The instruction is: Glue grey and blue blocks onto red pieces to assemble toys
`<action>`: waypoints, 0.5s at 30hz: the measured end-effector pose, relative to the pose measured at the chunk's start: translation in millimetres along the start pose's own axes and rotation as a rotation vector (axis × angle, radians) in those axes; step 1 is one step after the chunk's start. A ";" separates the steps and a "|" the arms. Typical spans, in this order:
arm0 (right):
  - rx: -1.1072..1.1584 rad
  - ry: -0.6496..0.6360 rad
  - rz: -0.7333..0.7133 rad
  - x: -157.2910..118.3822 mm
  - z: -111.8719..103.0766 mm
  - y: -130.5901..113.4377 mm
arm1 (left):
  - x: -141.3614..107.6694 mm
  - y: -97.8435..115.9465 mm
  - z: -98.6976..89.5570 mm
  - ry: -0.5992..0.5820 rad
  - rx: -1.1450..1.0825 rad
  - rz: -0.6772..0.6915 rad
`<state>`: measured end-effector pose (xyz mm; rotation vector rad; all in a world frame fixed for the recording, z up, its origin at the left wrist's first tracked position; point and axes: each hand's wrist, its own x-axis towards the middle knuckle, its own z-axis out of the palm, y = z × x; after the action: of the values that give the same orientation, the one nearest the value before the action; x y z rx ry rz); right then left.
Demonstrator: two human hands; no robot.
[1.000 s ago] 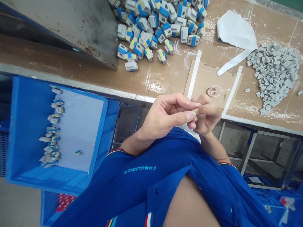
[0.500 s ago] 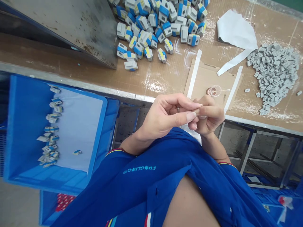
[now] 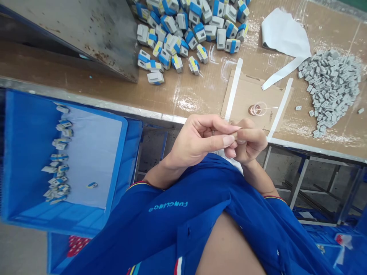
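Observation:
My left hand (image 3: pixel 197 139) and my right hand (image 3: pixel 250 140) meet in front of my body, just off the table's near edge. The thumb and forefinger of the left are pinched, pressing against the curled fingers of the right. Whatever lies between the fingertips is too small and too covered to make out. Beyond the hands, a small clear cup (image 3: pixel 258 109) with a thin white stick (image 3: pixel 271 108) in it sits on a cardboard sheet (image 3: pixel 252 89). White tape strips (image 3: pixel 234 89) run along two sides of that sheet.
Grey housings with blue and yellow bands (image 3: pixel 177 42) are heaped at the back. Small grey pieces (image 3: pixel 332 88) form a pile at right, near a white cloth (image 3: pixel 285 32). A metal box (image 3: pixel 86 30) stands at left, above a blue crate (image 3: pixel 116 164) holding several banded housings (image 3: pixel 61 179).
Both hands keep the same pinch and have hardly moved. The whole view has shifted slightly, so things on the table sit a little further left.

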<state>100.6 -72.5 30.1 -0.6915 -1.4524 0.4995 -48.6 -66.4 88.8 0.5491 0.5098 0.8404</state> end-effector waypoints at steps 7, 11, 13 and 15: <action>0.065 0.041 0.037 -1.6 -2.3 8.9 | 2.8 4.1 5.0 0.028 0.021 -0.011; 0.048 0.028 0.021 1.2 -0.7 4.6 | 3.4 4.3 6.6 0.022 0.013 -0.026; 0.052 0.045 0.016 3.8 0.6 2.6 | 3.4 3.8 6.9 0.016 0.007 -0.032; 0.061 0.065 0.008 6.9 1.4 1.9 | 3.3 3.2 7.0 0.001 -0.005 -0.042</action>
<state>100.0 -66.2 33.8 -0.6598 -1.3692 0.5208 -44.1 -63.8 95.4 0.5313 0.5184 0.8019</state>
